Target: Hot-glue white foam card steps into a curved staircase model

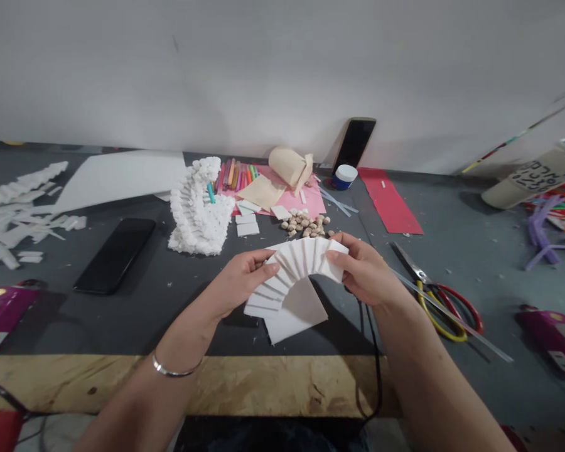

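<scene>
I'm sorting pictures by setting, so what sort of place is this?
Probably a craft workspace: scissors and a red sheet lie on the dark tabletop, where the left hand and right hand hold a fan of white pieces.

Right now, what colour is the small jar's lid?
The lid is white, as the head view shows.

Pale wall (245,75) behind dark tabletop (122,323)

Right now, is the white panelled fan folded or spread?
Spread: its panels form a wide arc between left hand and right hand.
</scene>
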Available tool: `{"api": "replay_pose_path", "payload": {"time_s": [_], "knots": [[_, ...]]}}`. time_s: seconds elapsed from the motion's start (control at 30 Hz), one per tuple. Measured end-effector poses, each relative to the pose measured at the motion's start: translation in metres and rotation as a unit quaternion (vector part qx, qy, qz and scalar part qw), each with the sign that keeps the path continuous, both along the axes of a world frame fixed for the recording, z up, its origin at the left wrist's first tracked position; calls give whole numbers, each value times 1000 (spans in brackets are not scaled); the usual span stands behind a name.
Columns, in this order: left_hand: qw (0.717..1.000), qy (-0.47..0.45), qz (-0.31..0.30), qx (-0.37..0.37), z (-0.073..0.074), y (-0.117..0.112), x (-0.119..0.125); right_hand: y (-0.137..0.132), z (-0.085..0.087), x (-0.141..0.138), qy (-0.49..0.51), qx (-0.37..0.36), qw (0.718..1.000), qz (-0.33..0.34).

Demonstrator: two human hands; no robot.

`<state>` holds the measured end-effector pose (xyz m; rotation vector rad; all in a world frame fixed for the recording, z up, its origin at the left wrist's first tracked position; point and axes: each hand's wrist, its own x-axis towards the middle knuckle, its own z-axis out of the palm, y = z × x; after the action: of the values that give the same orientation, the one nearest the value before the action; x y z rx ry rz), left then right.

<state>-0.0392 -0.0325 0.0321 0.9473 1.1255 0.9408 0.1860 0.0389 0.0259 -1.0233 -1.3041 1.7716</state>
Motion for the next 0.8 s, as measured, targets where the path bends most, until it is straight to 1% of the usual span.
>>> {"api": "replay_pose_path", "payload": {"time_s": [0.27,0.63,0.8], "knots": [[1000,0,1,-3,2,0,0,0,-1,0,-15,11,1000,-3],[1000,-2,5,8,0,0,0,1,-4,1,-13,5,1000,-17],[1000,-2,6,6,2,-1,0,0,-4,1,-15,0,1000,-17]]}}
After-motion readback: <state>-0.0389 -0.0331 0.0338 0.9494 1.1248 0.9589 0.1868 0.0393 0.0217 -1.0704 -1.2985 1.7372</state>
